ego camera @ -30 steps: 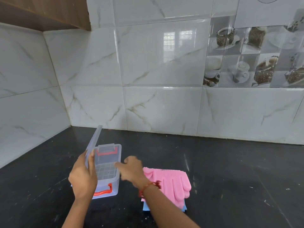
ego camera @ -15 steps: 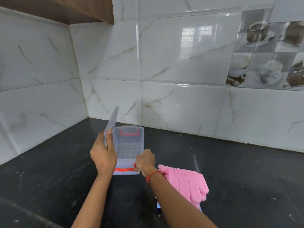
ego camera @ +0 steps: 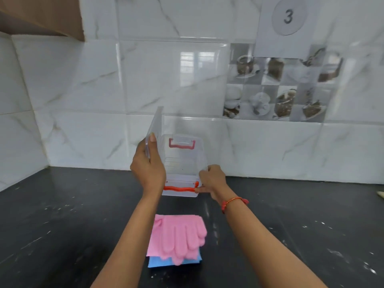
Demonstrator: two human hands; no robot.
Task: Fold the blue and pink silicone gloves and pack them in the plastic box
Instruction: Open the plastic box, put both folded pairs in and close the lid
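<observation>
Gripping: the left hand (ego camera: 148, 170) pinches the clear lid (ego camera: 154, 130), thumb on its near face and fingers curled behind, the lid standing on edge and tilted slightly.
Right hand (ego camera: 212, 180): fingers curled round the right near corner of the plastic box (ego camera: 182, 163), thumb pressed beside the red clip (ego camera: 179, 189) on its front.
Box: open, seen from above; whether it rests on the black counter (ego camera: 62, 225) or is held just off it cannot be told. A second red clip (ego camera: 182, 144) shows on its far side, at 12 o'clock.
Pink gloves (ego camera: 178, 238): at 6 o'clock from the box, apart from it, lying flat on the counter between the two forearms, fingers pointing toward the camera.
Blue gloves (ego camera: 160, 261): under the pink ones, only a strip showing at the near edge.
Wrist: a red thread band (ego camera: 232, 202) on the right one.
Backdrop: marbled white tiles (ego camera: 83, 90); at 1 o'clock a coffee-cup tile panel (ego camera: 276, 90) and a paper marked 3 (ego camera: 287, 17).
</observation>
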